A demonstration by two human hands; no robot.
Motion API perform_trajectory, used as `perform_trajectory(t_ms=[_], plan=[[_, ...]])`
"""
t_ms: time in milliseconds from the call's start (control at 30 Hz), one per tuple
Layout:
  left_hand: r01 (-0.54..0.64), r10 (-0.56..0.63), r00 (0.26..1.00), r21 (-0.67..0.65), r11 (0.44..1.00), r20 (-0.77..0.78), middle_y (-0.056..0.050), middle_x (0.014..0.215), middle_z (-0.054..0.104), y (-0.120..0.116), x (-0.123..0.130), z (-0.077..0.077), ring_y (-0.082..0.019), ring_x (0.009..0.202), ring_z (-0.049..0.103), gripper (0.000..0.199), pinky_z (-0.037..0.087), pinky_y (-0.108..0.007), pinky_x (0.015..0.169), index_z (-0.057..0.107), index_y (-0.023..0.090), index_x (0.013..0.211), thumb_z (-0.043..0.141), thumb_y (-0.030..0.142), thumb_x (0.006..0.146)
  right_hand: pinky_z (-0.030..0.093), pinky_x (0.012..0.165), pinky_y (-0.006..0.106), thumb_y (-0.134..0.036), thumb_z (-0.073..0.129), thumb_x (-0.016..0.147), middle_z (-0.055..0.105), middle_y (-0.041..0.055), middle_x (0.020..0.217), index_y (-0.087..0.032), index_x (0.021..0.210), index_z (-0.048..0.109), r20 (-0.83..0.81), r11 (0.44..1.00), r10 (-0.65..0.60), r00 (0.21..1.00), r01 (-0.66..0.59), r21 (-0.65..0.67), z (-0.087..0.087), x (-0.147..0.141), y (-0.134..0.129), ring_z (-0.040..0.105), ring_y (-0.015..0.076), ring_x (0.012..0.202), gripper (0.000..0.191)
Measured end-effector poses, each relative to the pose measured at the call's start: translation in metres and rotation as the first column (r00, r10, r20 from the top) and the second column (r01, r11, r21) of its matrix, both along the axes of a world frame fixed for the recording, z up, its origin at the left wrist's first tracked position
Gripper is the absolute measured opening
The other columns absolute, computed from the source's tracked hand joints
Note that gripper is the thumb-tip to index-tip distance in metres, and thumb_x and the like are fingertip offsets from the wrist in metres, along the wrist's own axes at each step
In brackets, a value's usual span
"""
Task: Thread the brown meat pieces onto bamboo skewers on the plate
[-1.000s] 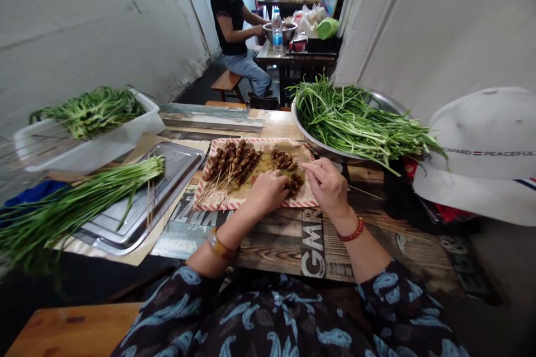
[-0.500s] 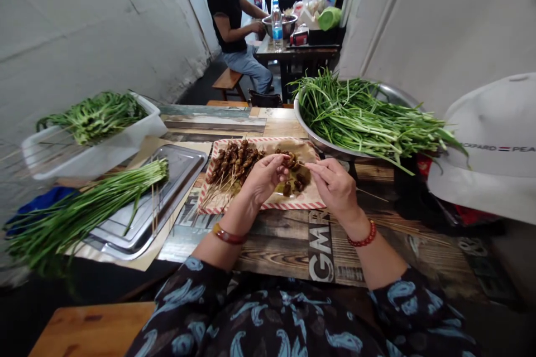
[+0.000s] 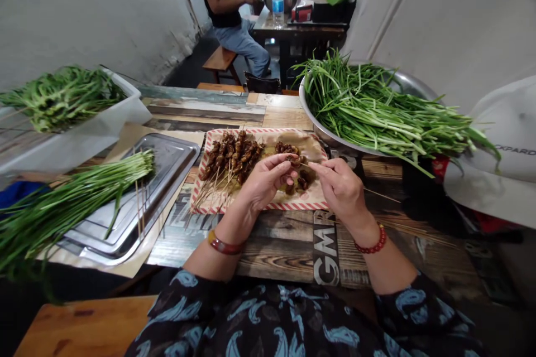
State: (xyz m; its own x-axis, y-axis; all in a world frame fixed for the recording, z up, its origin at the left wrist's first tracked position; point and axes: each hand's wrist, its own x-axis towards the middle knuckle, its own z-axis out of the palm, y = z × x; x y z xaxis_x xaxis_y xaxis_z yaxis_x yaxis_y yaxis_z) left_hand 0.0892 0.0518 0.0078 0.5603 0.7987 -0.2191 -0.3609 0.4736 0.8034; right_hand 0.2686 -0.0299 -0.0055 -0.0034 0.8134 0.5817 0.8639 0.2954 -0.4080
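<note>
My right hand (image 3: 342, 187) pinches a thin wooden skewer (image 3: 304, 164) that points left toward my left hand. My left hand (image 3: 268, 181) is closed, fingertips around a small glossy brown food piece (image 3: 295, 160) at the skewer's tip. How far the skewer enters it is too small to tell. Both hands are over a tray with a red-and-white striped rim (image 3: 259, 210). Several finished-looking brown skewers (image 3: 237, 153) lie piled on the tray's left side, sticks toward me. Loose brown pieces (image 3: 302, 183) lie on its right side, partly behind my fingers.
Left stand a white tub (image 3: 100, 142) of greens and a metal tray lid (image 3: 167, 150) bearing long green stalks (image 3: 104, 184) and sticks. A metal bowl (image 3: 307, 106) of green stalks and a white cap (image 3: 502, 117) are right. Beyond, a person (image 3: 226, 11) sits at another table.
My view has tipped down and closer, so the far table sits higher in the picture. Both hands keep nearly the same pose, the skewer still between them.
</note>
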Motion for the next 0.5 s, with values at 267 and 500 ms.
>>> perform_trajectory(t_ms=[267, 500], plan=[[-0.048, 0.047, 0.998, 0.029, 0.998, 0.048, -0.006, 0.088, 0.073, -0.0038, 0.0041, -0.0034, -0.010, 0.072, 0.064, 0.028, 0.049, -0.022, 0.071, 0.074, 0.013, 0.089, 0.084, 0.026, 0.065, 0.051, 0.072, 0.023, -0.009, 0.052, 0.091, 0.064, 0.0037, 0.090, -0.027, 0.117, 0.069, -0.005, 0.998, 0.030, 1.000, -0.030, 0.048, -0.0017, -0.0037, -0.0019, 0.062, 0.0126, 0.080, 0.036], [0.000, 0.000, 0.997, 0.000, 1.000, 0.074, -0.004, 0.088, 0.072, -0.0047, 0.0043, -0.0011, -0.011, 0.069, 0.066, 0.036, 0.052, -0.022, 0.068, 0.073, 0.015, 0.098, 0.084, 0.025, 0.066, 0.051, 0.070, 0.024, -0.011, 0.052, 0.093, 0.064, 0.0041, 0.090, -0.026, 0.115, 0.069, -0.056, 0.998, 0.052, 0.997, -0.050, 0.043, 0.0022, -0.0057, -0.0015, 0.062, 0.0132, 0.081, 0.032]])
